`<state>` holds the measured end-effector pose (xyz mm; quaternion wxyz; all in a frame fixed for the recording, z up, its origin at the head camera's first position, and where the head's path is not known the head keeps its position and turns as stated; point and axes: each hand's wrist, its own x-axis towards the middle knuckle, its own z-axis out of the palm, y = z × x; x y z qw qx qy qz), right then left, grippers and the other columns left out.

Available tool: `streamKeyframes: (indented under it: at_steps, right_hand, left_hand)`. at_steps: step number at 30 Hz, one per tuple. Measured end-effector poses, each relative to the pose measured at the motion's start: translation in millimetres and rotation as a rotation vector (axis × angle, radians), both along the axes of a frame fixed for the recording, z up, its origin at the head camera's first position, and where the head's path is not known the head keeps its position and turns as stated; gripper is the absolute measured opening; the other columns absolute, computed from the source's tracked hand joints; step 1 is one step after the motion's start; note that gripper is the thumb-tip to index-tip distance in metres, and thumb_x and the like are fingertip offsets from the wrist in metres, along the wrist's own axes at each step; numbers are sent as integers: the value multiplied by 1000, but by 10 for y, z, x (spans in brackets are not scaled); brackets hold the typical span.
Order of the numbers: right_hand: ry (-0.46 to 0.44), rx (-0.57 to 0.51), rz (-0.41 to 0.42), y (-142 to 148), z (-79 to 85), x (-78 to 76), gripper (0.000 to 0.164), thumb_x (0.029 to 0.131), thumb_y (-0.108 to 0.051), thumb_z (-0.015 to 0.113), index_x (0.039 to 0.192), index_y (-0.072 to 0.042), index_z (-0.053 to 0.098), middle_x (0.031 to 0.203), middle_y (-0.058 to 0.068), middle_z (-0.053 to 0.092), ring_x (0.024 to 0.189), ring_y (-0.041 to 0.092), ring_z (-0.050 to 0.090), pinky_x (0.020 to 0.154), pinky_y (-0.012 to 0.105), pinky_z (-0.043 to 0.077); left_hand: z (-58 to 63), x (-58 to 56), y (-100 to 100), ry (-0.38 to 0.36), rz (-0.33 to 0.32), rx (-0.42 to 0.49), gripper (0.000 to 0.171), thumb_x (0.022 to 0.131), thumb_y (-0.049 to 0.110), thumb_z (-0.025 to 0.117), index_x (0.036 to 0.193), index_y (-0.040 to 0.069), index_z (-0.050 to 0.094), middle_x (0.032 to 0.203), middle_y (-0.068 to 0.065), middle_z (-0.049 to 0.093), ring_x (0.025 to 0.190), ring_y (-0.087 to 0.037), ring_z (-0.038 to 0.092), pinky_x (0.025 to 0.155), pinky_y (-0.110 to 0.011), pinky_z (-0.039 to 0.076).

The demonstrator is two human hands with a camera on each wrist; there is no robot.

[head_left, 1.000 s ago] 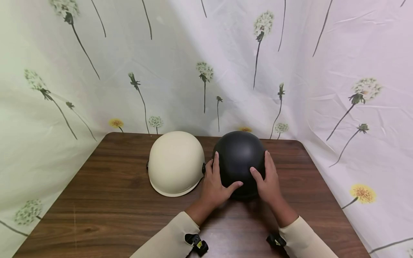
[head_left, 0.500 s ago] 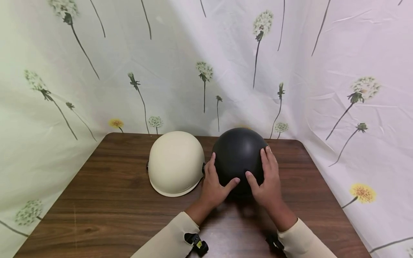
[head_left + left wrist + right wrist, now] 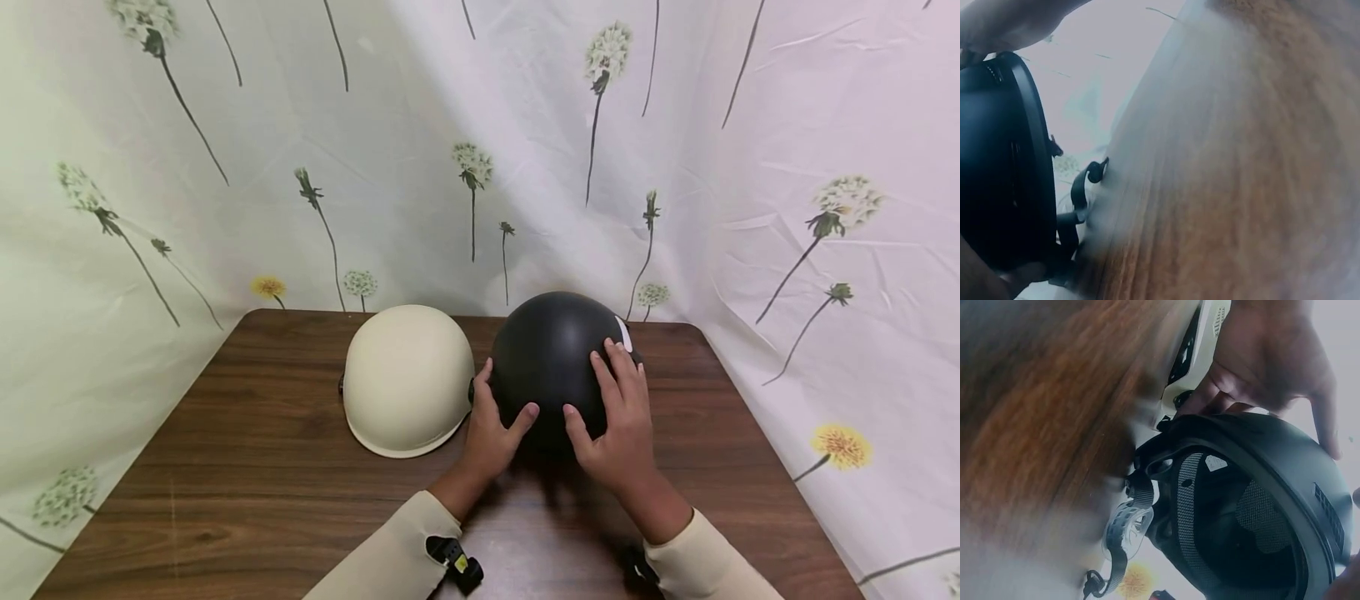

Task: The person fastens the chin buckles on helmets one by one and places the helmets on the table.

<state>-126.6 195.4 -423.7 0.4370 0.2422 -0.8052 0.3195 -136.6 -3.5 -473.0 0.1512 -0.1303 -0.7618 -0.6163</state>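
A smooth black helmet (image 3: pixel 551 367) is held between both hands at the right of the table in the head view. The left hand (image 3: pixel 487 442) grips its left side, thumb toward the front. The right hand (image 3: pixel 622 425) lies spread over its right side, beside a white patch (image 3: pixel 624 333). In the right wrist view the helmet's hollow inside shows, with webbing and a chin strap with a clear chin cup (image 3: pixel 1129 528) hanging down. A cream helmet (image 3: pixel 408 375) sits dome up, just left of the left hand.
The helmets are toward the back of a dark wood-grain table (image 3: pixel 247 467). A white cloth (image 3: pixel 390 167) printed with dandelions rises behind and along both sides. Black straps (image 3: pixel 461 567) sit at the sleeve cuffs.
The black helmet has turned and tipped slightly in the hands, bringing the white patch into view at its right. The right hand's fingers have shifted over the shell. The cream helmet stays put.
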Motion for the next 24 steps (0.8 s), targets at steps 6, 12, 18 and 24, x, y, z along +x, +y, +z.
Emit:
streamKeyframes:
  at_steps: [6,12,18,24]
  right_hand:
    - [28,-13,29,4,-1,-17,64,92,-32,66,146,2,58,159,25,44,146,47,42,121,64,27]
    - [30,-34,52,8,-3,-23,61,91,-28,68,143,3,59,158,25,44,145,47,41,122,57,29]
    - [33,-22,45,6,-2,-16,58,91,-28,68,140,4,62,156,26,47,145,47,42,117,73,26]
    - [29,11,40,9,9,-20,58,94,-31,66,140,3,62,155,25,48,146,46,43,119,71,26]
  left_hand:
    - [10,19,1,29,30,-28,103,96,45,74,165,0,11,171,-20,11,158,-38,19,122,-65,21]
    - [8,19,13,89,75,-72,107,94,49,76,164,-4,14,172,-18,11,158,-38,20,122,-65,23]
    - [34,-25,8,234,126,-160,103,95,50,74,167,3,18,169,-17,19,154,-39,29,117,-68,31]
    - [112,-32,-18,311,171,-266,87,98,54,67,168,17,28,167,-20,24,154,-39,29,115,-69,33]
